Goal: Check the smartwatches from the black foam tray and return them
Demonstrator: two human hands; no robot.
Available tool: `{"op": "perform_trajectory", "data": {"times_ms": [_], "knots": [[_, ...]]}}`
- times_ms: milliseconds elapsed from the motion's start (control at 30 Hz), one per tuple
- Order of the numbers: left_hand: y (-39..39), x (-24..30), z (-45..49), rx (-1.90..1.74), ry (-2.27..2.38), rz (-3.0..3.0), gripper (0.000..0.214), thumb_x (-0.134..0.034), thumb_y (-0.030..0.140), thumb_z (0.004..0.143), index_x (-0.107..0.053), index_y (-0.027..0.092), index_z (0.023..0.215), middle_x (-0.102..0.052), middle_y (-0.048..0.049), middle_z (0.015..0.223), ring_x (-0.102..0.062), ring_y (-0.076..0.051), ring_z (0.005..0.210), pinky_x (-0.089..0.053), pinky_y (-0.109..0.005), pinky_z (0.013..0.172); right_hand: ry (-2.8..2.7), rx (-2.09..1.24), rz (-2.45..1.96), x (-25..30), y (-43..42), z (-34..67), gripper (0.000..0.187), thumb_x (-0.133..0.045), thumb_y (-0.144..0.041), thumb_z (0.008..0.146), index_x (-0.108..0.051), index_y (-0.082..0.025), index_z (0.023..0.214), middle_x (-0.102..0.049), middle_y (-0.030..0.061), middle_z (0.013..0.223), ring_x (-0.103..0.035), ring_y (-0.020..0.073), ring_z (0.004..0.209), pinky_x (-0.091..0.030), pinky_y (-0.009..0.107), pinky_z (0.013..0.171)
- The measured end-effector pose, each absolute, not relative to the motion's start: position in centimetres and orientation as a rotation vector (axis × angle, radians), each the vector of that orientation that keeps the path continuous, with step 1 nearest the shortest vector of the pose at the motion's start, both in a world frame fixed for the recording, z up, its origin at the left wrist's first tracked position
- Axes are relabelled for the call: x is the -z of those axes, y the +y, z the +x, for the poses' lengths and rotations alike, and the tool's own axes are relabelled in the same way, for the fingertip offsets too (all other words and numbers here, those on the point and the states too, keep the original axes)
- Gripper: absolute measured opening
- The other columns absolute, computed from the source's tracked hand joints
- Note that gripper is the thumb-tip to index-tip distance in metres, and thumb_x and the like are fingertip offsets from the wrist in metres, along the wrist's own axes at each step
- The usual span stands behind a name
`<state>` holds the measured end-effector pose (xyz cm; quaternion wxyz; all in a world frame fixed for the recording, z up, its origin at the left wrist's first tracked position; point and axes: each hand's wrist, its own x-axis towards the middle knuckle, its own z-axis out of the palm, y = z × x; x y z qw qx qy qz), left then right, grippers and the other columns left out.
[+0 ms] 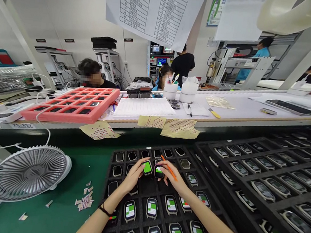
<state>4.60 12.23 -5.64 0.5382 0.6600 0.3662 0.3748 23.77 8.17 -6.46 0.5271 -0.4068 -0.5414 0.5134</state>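
Observation:
My left hand is closed on a smartwatch body without a strap, its screen bright green. Beside it, my right hand grips a second smartwatch with a partly green screen. A thin orange stick also lies across the right hand's fingers; I cannot make out its kind. Both hands are above a black foam tray whose compartments hold many strapless watches. Nearer me, watches such as this one show green-and-white screens, while several in the far rows are dark.
More black trays of watches are stacked at right. A white fan and small paper scraps lie on the green mat at left. Across the back runs a shelf with a pink foam tray. Co-workers sit beyond.

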Motion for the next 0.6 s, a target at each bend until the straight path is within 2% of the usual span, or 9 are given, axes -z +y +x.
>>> {"op": "perform_trajectory", "data": {"times_ms": [100,233,300,367,467,600], "knots": [[12.2,5.6,4.6,-0.888,0.855,1.571,0.043,-0.045,0.046,0.088,-0.054,0.021,0.123,-0.06,-0.0037,0.093,-0.046,-0.011,0.06,-0.039,-0.023,0.053,-1.291,-1.226,-0.983,6.2,8.1,23.8,0.03,-0.055,-0.046,0.082,-0.054,-0.02,0.099,-0.055,-0.0003,0.078,-0.058,0.0106,0.05,-0.037,0.019,0.035],[11.7,5.4,4.7,-0.865,0.787,1.678,0.059,-0.062,0.031,0.079,-0.04,0.021,0.133,-0.057,-0.0095,0.114,-0.057,-0.017,0.08,-0.047,-0.026,0.066,-1.274,-1.248,-1.013,6.3,8.1,23.7,0.032,-0.053,-0.046,0.082,-0.055,-0.02,0.1,-0.058,0.0016,0.082,-0.06,0.0113,0.052,-0.037,0.02,0.035],[11.4,5.4,4.8,-0.842,0.814,1.811,0.06,-0.063,0.023,0.078,-0.04,0.022,0.133,-0.056,-0.0111,0.118,-0.058,-0.02,0.086,-0.049,-0.03,0.07,-1.279,-1.258,-1.042,6.6,8.2,23.5,0.034,-0.053,-0.049,0.082,-0.056,-0.02,0.101,-0.058,0.0021,0.084,-0.061,0.0125,0.054,-0.038,0.02,0.035],[11.2,5.4,4.9,-0.852,0.829,1.973,0.053,-0.061,0.018,0.078,-0.046,0.023,0.128,-0.055,-0.0104,0.12,-0.057,-0.023,0.097,-0.049,-0.035,0.081,-1.298,-1.246,-1.071,7.0,8.3,23.4,0.036,-0.052,-0.051,0.082,-0.056,-0.021,0.102,-0.059,0.0021,0.084,-0.06,0.0121,0.053,-0.038,0.02,0.036],[11.1,5.5,5.0,-0.883,0.782,2.182,0.05,-0.063,0.016,0.077,-0.05,0.026,0.124,-0.053,-0.0083,0.117,-0.049,-0.026,0.112,-0.042,-0.041,0.096,-1.347,-1.192,-1.092,7.7,8.2,23.2,0.037,-0.051,-0.05,0.084,-0.058,-0.021,0.105,-0.06,0.0012,0.084,-0.05,0.007,0.043,-0.038,0.021,0.038],[11.0,5.7,5.2,-0.882,0.783,2.312,0.055,-0.06,0.01,0.076,-0.048,0.029,0.126,-0.051,-0.0074,0.119,-0.046,-0.026,0.116,-0.04,-0.043,0.099,-1.414,-1.137,-1.146,8.1,7.9,23.1,0.036,-0.053,-0.046,0.085,-0.057,-0.024,0.113,-0.063,0.0022,0.087,-0.045,0.0062,0.041,-0.041,0.023,0.043]]}}
